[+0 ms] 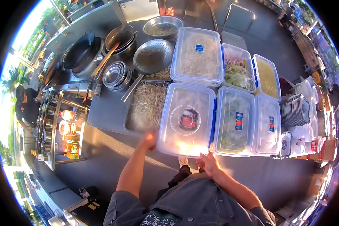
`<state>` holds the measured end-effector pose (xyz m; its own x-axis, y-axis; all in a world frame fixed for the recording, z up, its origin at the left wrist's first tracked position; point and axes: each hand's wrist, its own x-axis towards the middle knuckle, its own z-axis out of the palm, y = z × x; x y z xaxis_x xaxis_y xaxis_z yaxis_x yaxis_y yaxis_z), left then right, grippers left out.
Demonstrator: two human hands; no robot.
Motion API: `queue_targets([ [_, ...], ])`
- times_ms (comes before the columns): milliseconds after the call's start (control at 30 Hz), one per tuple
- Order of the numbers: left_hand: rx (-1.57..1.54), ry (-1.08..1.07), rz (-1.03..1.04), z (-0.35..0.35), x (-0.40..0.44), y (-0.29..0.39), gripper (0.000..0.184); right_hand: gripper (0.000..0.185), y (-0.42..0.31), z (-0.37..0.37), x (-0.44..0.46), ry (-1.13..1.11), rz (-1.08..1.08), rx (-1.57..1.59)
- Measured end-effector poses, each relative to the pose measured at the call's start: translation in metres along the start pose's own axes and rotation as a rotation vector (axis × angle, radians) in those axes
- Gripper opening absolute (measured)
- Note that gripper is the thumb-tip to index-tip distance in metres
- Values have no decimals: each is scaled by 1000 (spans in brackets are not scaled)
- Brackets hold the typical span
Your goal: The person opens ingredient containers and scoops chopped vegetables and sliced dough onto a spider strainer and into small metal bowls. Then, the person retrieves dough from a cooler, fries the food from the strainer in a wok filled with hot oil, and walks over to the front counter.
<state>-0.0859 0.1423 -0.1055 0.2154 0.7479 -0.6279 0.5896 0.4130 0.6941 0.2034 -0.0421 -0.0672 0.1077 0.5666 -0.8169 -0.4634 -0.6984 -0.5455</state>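
Observation:
A clear plastic food container (184,150) with a blue side clip and a red label on its lid stands at the table's front edge. My right hand (209,164) is at its front right corner, fingers closed on the rim. Close to its front left side is my left hand (150,141), smeared by motion and glare, so its fingers cannot be made out. Left of the container, a metal tray (129,122) holds bean sprouts (148,103). A perforated ladle (153,56) lies behind the tray, its handle pointing towards me.
More lidded containers, one of noodles (197,64) and one of shredded vegetables (237,71), stand behind and right. Stacked metal bowls (116,75), pots and a wok (81,52) are left. Stacked plates (294,111) stand far right. A bottle rack (56,132) is lower left.

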Motion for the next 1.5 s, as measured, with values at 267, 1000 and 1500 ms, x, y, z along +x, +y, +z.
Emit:
queue_targets([
  [267,21,34,76,-14,-65,58,31,23,-11,-2,-26,26,166,249],
  [1000,-985,-646,426,21,-145,137,37,94,-70,25,-103,88,-1072,-1108],
  [1500,-877,-548,471,50,-156,148,46,30,-131,-20,-115,662,-1105,-211],
])
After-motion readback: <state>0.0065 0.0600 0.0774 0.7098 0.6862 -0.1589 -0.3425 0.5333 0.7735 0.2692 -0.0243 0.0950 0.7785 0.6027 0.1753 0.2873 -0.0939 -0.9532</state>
